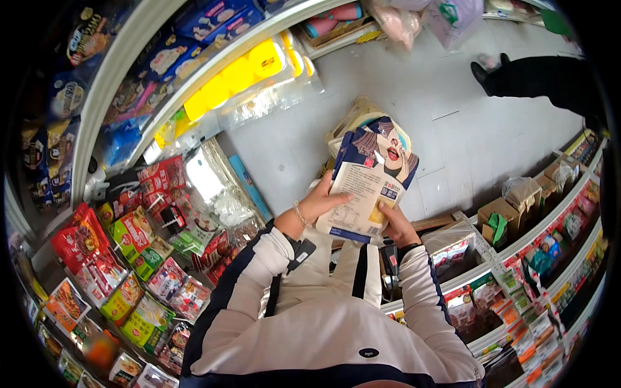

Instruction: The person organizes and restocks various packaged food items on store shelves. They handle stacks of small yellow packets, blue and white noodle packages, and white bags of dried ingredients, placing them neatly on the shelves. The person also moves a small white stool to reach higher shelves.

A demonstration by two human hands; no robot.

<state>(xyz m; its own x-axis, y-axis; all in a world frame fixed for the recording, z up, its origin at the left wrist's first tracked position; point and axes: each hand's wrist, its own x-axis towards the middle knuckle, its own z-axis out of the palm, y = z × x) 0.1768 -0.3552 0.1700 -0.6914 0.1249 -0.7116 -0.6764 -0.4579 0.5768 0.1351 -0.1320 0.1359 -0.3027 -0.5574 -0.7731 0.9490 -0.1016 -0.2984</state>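
Observation:
In front of my waist I hold flat navy-and-cream packets (356, 201), at least two of them overlapping. The front one bears small printed text, a printed code and a drawn face with red lips at its far end. My left hand (320, 201) grips the left edge, with the thumb lying across the face of the packet. On the near right side, my right hand (399, 227) pinches the packet with its thumb on top. Below and beyond the packets is a cream plastic container (361, 109), mostly hidden by them.
Hanging food packets (136, 233) crowd the rack at my left. Shelves (208, 72) with yellow-lidded containers (237, 75) curve along the upper left. Cardboard boxes (499, 216) and low shelving (514, 252) line the right. A person's dark-trousered leg (533, 77) stands on the grey tiled floor (436, 131).

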